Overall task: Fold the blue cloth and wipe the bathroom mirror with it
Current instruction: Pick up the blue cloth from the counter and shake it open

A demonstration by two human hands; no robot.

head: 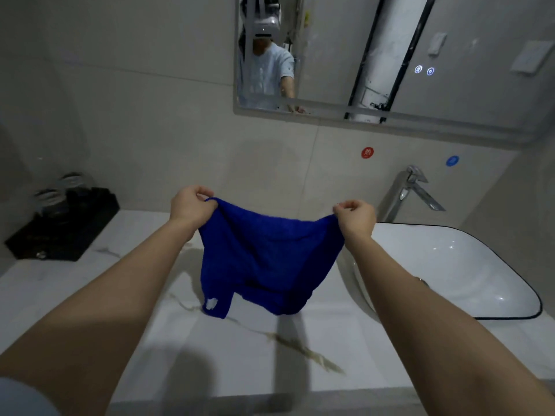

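The marble counter (240, 355) runs across the bottom, and the mirror (420, 55) hangs on the wall above its back edge, mostly toward the right. A white basin (450, 265) sits at the counter's right end. The cloth (270, 256) hangs over the middle of the counter, just left of the basin, and is not yet folded. Its top edge sags from side to side between the two grips, the rest drops from them, and its bunched lower edge looks to touch the counter. A black tray (60, 232) stands at the back left corner and a tap (411, 190) rises behind the basin. The left hand (190, 205) pinches the cloth's top left corner, and the right hand (356, 217) pinches the top right one. Both are level and well apart, so the fold likely turns on bringing corner to corner. The right hand is nearer the mirror
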